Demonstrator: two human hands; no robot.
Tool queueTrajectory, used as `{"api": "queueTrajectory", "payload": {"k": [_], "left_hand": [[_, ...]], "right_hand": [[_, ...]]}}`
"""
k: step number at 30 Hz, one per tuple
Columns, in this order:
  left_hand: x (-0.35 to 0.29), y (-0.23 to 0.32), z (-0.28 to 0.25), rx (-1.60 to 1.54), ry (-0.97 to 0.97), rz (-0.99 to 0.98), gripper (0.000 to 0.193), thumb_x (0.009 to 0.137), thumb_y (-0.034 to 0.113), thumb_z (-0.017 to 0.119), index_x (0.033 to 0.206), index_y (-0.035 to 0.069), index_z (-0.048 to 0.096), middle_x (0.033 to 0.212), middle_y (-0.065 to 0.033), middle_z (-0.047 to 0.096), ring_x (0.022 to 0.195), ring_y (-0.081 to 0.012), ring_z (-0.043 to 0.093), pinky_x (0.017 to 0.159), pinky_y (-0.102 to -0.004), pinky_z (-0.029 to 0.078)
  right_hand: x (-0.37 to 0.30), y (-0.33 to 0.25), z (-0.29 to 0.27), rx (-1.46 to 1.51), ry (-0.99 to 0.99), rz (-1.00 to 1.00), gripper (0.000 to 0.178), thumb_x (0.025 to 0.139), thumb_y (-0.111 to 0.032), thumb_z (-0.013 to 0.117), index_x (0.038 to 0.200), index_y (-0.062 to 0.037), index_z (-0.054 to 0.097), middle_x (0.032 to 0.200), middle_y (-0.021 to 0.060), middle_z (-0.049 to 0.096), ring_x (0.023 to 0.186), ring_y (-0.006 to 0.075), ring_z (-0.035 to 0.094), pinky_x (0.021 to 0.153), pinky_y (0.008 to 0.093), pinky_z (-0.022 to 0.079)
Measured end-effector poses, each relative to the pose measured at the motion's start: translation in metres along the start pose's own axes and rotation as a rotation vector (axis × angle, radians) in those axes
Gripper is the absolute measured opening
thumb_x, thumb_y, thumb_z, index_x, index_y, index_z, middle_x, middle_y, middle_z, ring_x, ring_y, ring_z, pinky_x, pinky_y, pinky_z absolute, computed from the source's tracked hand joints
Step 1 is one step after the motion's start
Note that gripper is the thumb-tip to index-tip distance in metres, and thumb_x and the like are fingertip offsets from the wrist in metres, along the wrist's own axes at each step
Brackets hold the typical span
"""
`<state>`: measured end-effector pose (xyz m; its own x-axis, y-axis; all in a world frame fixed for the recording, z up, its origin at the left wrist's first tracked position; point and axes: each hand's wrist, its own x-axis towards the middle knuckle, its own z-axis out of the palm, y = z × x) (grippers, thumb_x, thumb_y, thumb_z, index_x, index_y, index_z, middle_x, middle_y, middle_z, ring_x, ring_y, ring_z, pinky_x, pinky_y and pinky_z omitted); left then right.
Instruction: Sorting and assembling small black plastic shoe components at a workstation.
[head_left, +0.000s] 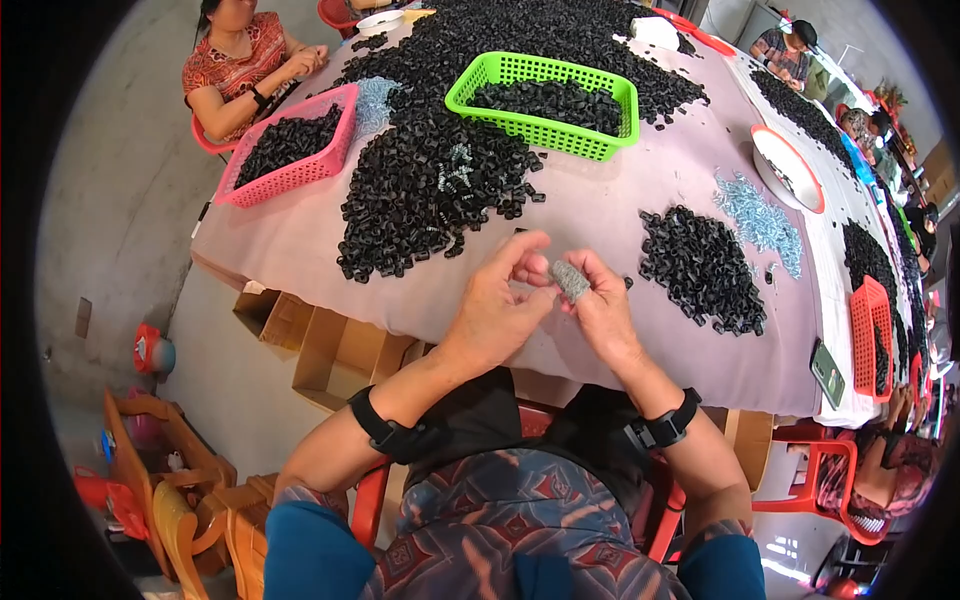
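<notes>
My left hand (pixel 500 300) and my right hand (pixel 600 310) meet above the near edge of the table, fingertips touching. A grey finger cover (pixel 570 279) sits on a right-hand fingertip. Both hands pinch something very small between them; I cannot tell what it is. Just beyond my left hand lies a large heap of small black plastic parts (pixel 430 180). A smaller heap of black parts (pixel 705 265) lies right of my right hand, with a pile of small silver springs (pixel 760 220) behind it.
The table carries a pinkish cloth (pixel 590 210). On it stand a green basket (pixel 545 100) and a pink basket (pixel 290 145), both holding black parts. A round white bowl (pixel 788 168) sits right. Cardboard boxes (pixel 330 350) lie under the table. Other people sit far left and far right.
</notes>
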<state>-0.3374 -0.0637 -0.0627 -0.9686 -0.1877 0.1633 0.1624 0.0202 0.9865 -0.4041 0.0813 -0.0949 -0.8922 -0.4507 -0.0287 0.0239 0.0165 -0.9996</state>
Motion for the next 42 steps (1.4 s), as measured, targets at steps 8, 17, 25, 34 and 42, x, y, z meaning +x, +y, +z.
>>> {"api": "queueTrajectory", "payload": {"k": [8, 17, 25, 34, 42], "left_hand": [[0.009, 0.008, 0.000, 0.640, -0.150, 0.567, 0.019, 0.078, 0.001, 0.067, 0.096, 0.004, 0.064, 0.091, -0.0088, 0.055, 0.084, -0.0261, 0.057, 0.070, -0.0336, 0.047], [0.005, 0.006, -0.004, 0.703, -0.287, 0.312, 0.007, 0.084, 0.003, 0.061, 0.088, 0.001, 0.056, 0.082, -0.0104, 0.048, 0.072, -0.0259, 0.053, 0.064, -0.0350, 0.043], [0.005, 0.011, -0.003, 0.438, -0.358, 0.113, 0.007, 0.087, 0.004, 0.056, 0.086, 0.000, 0.051, 0.082, -0.0034, 0.041, 0.071, -0.0121, 0.044, 0.062, -0.0286, 0.039], [-0.003, 0.003, 0.007, 0.665, -0.278, 0.362, 0.010, 0.081, 0.005, 0.060, 0.085, 0.003, 0.051, 0.081, -0.0127, 0.048, 0.069, -0.0308, 0.051, 0.062, -0.0390, 0.042], [0.016, -0.022, -0.014, 0.406, -0.136, 0.190, 0.005, 0.092, 0.005, 0.056, 0.094, 0.001, 0.058, 0.081, -0.0085, 0.048, 0.068, -0.0190, 0.051, 0.063, -0.0305, 0.043]], "right_hand": [[0.004, 0.022, 0.002, 0.105, -0.001, -0.278, 0.023, 0.079, 0.004, 0.066, 0.098, -0.0053, 0.058, 0.079, -0.0036, 0.058, 0.072, 0.0053, 0.049, 0.062, 0.0233, 0.046], [-0.006, 0.015, 0.004, -0.315, 0.100, -0.237, 0.034, 0.071, 0.002, 0.069, 0.101, -0.0061, 0.055, 0.074, 0.0060, 0.055, 0.066, 0.0191, 0.053, 0.062, 0.0325, 0.047], [-0.011, -0.010, -0.003, -0.537, 0.067, -0.355, 0.032, 0.074, -0.003, 0.066, 0.103, -0.0046, 0.053, 0.078, 0.0133, 0.059, 0.072, 0.0354, 0.061, 0.065, 0.0426, 0.049], [-0.009, 0.005, -0.008, -0.715, -0.023, -0.320, 0.022, 0.082, -0.012, 0.061, 0.101, -0.0036, 0.054, 0.089, 0.0222, 0.064, 0.084, 0.0443, 0.061, 0.068, 0.0481, 0.048], [0.008, 0.006, -0.014, -0.454, -0.135, -0.419, 0.015, 0.087, -0.010, 0.058, 0.099, -0.0016, 0.054, 0.086, 0.0206, 0.059, 0.083, 0.0436, 0.058, 0.072, 0.0465, 0.046]]}}
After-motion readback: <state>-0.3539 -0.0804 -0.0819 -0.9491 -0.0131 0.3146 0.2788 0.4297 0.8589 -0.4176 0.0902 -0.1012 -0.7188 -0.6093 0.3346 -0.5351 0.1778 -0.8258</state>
